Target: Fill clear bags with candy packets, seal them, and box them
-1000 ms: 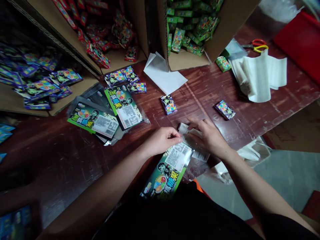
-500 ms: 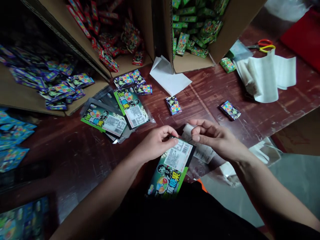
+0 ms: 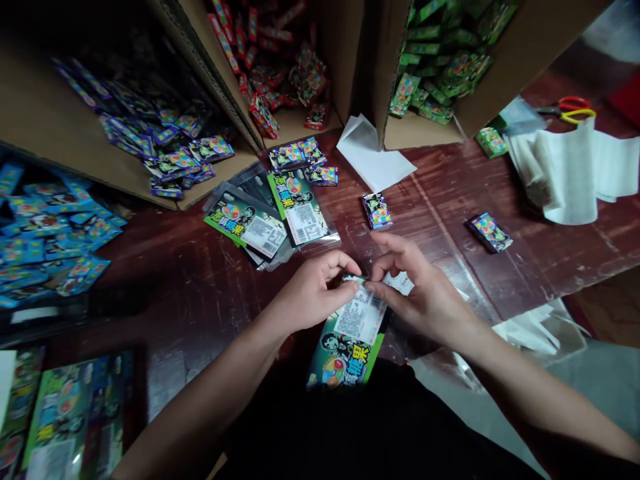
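Observation:
My left hand (image 3: 313,293) and my right hand (image 3: 420,293) both pinch the top edge of a green printed candy bag (image 3: 350,340) that hangs over the near edge of the dark red table (image 3: 190,293). The bag carries a white barcode label and a cartoon figure. Thumb and fingers of each hand meet at the bag's mouth. A small purple candy box (image 3: 377,211) lies just beyond my hands. Another small box (image 3: 490,232) lies to the right. Two more green bags (image 3: 273,223) lie flat to the left of my hands.
Open cardboard boxes stand at the back, holding purple packs (image 3: 165,143), red packs (image 3: 270,80) and green packs (image 3: 435,73). Blue packs (image 3: 45,233) pile at the left. White label strips (image 3: 570,170) and scissors (image 3: 570,109) lie at the right; a white sheet (image 3: 375,157) lies centre back.
My right hand has come in from the white strip to the bag's top edge, meeting my left hand there. The view has shifted right and down.

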`<state>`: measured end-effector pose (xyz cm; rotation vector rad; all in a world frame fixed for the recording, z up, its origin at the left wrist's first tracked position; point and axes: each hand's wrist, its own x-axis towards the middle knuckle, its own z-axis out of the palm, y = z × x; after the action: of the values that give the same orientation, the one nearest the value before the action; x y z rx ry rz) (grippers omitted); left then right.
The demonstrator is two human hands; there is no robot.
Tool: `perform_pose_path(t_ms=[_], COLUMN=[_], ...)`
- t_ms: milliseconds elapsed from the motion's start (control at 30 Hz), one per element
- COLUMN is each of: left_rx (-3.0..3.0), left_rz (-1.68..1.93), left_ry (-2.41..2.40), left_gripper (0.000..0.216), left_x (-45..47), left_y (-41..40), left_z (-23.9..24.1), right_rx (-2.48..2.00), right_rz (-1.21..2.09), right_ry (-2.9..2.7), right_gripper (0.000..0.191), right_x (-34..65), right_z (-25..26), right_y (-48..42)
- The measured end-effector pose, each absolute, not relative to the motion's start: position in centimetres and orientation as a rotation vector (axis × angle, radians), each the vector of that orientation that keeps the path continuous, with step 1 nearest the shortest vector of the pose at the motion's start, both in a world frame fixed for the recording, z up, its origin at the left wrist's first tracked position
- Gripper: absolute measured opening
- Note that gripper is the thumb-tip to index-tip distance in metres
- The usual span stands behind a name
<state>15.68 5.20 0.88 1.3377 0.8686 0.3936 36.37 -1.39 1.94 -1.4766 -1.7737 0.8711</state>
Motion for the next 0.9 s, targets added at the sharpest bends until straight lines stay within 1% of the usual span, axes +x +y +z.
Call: perform_pose_path(t_ms=[133,267,333,433,500,567,633,667,733,800,900], left_rx=[1.299,1.249,1.227,1.069,0.844,0.651,0.588,0.584,0.601,0.683,1.053], left_rz=[0.421,0.468,0.54,0.808,1.051,1.239,1.335,1.359,1.347,1.257,0.969], left_ry=[0.87,0.89,0.961,1.171,1.281,1.313,1.323,1.325,1.32,1.332,1.383], left_gripper=[0.025,0.037,0.037,0.037,0.045,0.058,0.066,0.067,0.065,0.057,0.028], left_x=[14.2,12.2,10.4,6.5,4.0,2.6,2.5,2.8,3.7,4.3,4.4], left_y=[4.7,4.0,4.1,4.4,4.5,4.0,3.1,2.4,0.9,-0.6,-1.8], left_z=[0.8,-0.6,-1.2,-1.3,-0.9,-0.6,-0.8,-1.1,-1.8,-2.2,-2.1], right_rx=[-1.497,-1.479,-1.445,-1.375,-1.35,-1.307,-1.245,-1.223,-1.221,-1.263,-1.299], right_rz=[0.785,0.805,0.834,0.848,0.898,1.064,1.218,1.237,1.148,0.993,0.869], right_ry=[-1.833,-1.97,-1.947,-1.646,-1.425,-1.267,-1.138,-1.082,-0.997,-0.938,-1.077], right_gripper=[0.078,0.08,0.083,0.085,0.081,0.074,0.069,0.068,0.07,0.074,0.08], right_x=[34.5,32.2,31.4,30.9,30.8,30.1,28.9,28.2,27.4,27.6,29.1], right_z=[1.2,0.1,-0.1,-0.4,-0.8,-1.4,-2.2,-2.6,-3.2,-3.3,-2.9], right_y=[-2.0,-1.2,-0.8,-0.8,-1.4,-2.2,-2.7,-2.6,-2.0,-0.8,0.3])
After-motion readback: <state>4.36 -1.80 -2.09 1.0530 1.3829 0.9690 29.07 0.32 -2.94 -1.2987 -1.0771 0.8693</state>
